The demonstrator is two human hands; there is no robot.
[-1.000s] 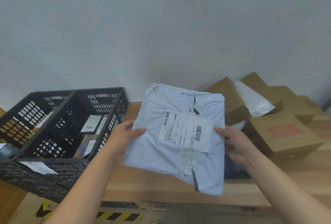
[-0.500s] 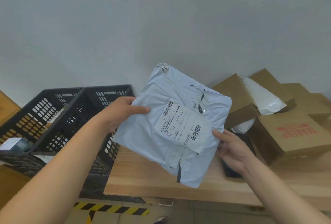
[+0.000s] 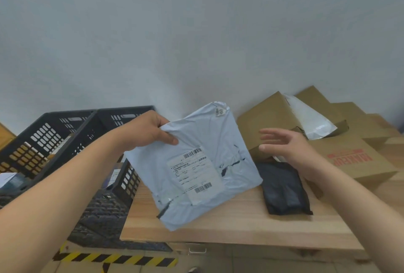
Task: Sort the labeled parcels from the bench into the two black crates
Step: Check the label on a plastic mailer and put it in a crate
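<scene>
Now that the right hand has let go, its grip spread wide and empty above the black pouch, the left hand alone carries the grey parcel, grip pinching the top corner, label facing up. It hangs over the surface edge, just beside the nearer crate. Looks like a one-handed swing into a crate next, leaving the right hand free for the boxes.
</scene>
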